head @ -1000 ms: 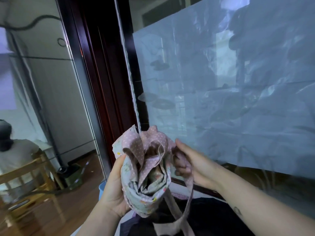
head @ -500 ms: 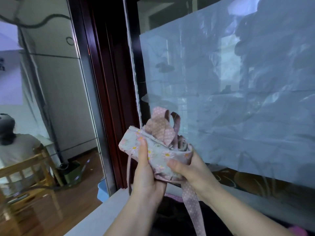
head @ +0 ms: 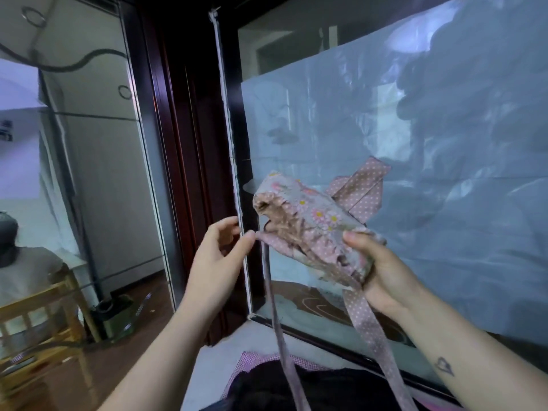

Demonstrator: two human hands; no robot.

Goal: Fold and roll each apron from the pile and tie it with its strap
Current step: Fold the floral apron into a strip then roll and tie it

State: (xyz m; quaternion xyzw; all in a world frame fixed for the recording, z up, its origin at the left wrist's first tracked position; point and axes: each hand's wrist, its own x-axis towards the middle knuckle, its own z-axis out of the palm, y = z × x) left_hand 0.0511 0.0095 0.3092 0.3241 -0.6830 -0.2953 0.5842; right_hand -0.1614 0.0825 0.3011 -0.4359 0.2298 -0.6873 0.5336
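A rolled apron [head: 311,223] of grey floral cloth with pink dotted trim is held up in the air before a window. My right hand [head: 376,268] grips the roll's lower right end, thumb on top. My left hand [head: 221,250] is just left of the roll and pinches a thin pink strap [head: 277,315] at its top end between thumb and fingers. That strap hangs straight down. A wider pink dotted strap [head: 367,324] drops from under my right hand. More dotted strap [head: 358,191] sticks out behind the roll.
Dark and pink checked cloth [head: 296,384] lies on the pale sill [head: 213,360] below my hands. A dark window frame [head: 189,173] stands left of the glass. A wooden chair [head: 38,310] with a seated person shows at far left.
The roll has turned and swung right, held by my right hand alone. My left hand has let go of the roll's body and now pinches the thin strap at its left end.
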